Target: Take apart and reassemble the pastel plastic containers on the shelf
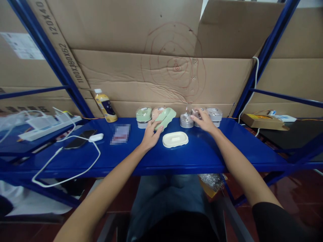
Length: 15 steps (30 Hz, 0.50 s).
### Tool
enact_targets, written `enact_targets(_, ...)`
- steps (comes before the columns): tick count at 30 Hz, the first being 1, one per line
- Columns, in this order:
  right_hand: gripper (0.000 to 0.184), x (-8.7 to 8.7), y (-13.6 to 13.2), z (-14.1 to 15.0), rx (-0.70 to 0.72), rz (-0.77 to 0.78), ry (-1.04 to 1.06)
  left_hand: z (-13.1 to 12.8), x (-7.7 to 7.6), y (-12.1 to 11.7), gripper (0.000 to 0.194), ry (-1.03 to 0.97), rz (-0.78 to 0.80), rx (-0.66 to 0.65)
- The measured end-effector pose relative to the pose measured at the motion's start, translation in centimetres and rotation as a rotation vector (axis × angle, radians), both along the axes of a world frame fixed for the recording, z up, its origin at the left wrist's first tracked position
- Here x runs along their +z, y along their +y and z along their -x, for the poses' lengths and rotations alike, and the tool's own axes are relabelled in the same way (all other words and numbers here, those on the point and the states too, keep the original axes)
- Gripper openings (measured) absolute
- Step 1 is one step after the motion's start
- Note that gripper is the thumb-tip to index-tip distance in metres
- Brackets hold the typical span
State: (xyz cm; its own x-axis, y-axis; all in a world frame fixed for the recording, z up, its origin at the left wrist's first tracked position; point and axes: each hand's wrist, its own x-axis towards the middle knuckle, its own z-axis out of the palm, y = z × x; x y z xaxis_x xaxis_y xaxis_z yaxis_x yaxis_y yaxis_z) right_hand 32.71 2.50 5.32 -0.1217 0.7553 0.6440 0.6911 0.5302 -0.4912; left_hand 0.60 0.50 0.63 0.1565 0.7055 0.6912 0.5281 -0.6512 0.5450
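Green tray is pinched in the left hand, finger grip unclear on the right hand, cardboard reading "120X40".

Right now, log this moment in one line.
left hand: holding green piece; right hand: at lidded container; cream tray: on blue table

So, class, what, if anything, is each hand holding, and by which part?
The left hand holds the green tray by its near end; whether the right hand holds the box beneath it cannot be told.
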Motion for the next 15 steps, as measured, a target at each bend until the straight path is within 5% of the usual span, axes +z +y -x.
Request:
enact_targets(8, 0.078, 0.0, -1.0, 1.3, 0.291, 0.051, -0.132, -1.0, 0.3, -2.2, 0.048, 0.376, 0.085, -0.301)
enact_targets(15, 0.091, -1.2, -1.7, 4.1, 0.483, 0.108, -0.351, -1.5, -1.2, -1.3, 0.112, 0.225, 0.224, -0.316)
